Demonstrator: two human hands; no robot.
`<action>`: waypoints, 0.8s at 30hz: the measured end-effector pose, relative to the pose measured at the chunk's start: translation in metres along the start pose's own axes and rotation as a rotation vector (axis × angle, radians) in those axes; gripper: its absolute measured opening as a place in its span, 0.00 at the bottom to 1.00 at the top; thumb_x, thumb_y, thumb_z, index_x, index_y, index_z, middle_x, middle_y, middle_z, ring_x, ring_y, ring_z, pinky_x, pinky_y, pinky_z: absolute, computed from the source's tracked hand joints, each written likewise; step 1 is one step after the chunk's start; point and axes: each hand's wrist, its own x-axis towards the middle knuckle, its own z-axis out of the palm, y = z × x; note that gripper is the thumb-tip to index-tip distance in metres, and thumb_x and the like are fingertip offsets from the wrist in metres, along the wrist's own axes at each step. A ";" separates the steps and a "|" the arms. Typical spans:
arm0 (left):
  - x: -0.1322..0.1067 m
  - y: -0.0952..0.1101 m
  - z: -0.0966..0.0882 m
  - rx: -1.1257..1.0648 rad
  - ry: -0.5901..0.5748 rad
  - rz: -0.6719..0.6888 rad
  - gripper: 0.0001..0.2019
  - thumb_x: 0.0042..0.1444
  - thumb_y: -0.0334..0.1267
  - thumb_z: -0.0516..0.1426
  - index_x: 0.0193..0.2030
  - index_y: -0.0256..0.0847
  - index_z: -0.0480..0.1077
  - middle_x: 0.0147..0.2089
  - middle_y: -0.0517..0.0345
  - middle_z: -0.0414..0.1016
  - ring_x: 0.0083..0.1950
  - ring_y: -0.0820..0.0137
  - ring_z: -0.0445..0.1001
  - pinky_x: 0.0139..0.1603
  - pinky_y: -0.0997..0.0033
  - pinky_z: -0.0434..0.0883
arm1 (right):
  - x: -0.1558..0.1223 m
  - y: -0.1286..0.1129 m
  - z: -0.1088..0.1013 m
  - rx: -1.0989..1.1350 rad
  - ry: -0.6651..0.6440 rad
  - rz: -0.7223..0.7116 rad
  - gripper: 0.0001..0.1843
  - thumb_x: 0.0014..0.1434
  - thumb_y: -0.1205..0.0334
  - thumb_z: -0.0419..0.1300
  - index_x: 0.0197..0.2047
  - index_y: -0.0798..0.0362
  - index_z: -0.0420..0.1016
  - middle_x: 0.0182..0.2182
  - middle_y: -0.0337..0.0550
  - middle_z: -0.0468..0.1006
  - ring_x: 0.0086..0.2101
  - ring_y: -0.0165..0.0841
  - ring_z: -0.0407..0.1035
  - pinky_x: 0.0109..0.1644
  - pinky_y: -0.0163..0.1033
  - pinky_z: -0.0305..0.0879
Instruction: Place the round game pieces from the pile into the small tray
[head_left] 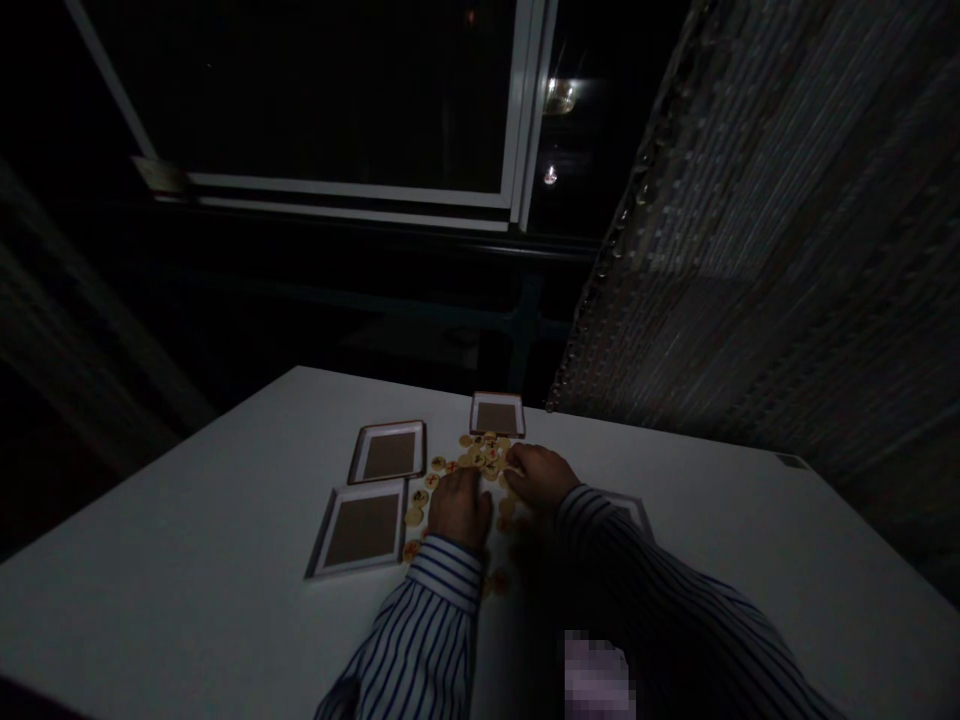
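Round, pale wooden Chinese chess pieces (490,468) with red or dark characters lie in a loose heap on the white table, several stacked over each other. Over the heap's near left side rests my left hand (456,508), palm down, its thumb apart from the fingers. My right hand (543,476) reaches in from the right, its fingers curled against a piece (512,479) at the heap's edge; the fingertips are partly hidden. More pieces, such as one with a dark character (420,497), trail down the left of my left hand.
Shallow square trays with brown bottoms stand around the pieces: two at left, an upper tray (424,455) and a lower tray (405,530), and a far tray (473,415). Another tray (637,508) is half hidden behind my right sleeve. A bead curtain (690,270) hangs beyond the white table (225,500).
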 end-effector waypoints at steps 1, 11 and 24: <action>0.000 0.001 0.000 0.005 -0.011 -0.012 0.16 0.49 0.33 0.52 0.46 0.34 0.66 0.45 0.45 0.71 0.48 0.59 0.68 0.49 0.58 0.64 | 0.003 -0.002 0.004 -0.002 -0.007 -0.003 0.11 0.54 0.58 0.50 0.40 0.51 0.67 0.38 0.43 0.74 0.39 0.34 0.67 0.38 0.36 0.55; -0.001 0.005 -0.003 0.025 -0.074 -0.059 0.15 0.49 0.33 0.52 0.45 0.36 0.66 0.44 0.48 0.71 0.48 0.62 0.66 0.50 0.63 0.62 | 0.022 -0.013 0.029 -0.038 0.004 0.008 0.15 0.54 0.54 0.51 0.41 0.53 0.67 0.40 0.47 0.74 0.42 0.38 0.66 0.42 0.39 0.56; 0.000 0.006 -0.006 -0.004 -0.085 -0.110 0.16 0.48 0.33 0.52 0.46 0.35 0.66 0.46 0.47 0.71 0.49 0.61 0.66 0.51 0.63 0.61 | 0.023 -0.017 0.028 -0.066 -0.027 0.040 0.14 0.53 0.57 0.51 0.42 0.54 0.67 0.40 0.48 0.73 0.42 0.38 0.65 0.42 0.40 0.55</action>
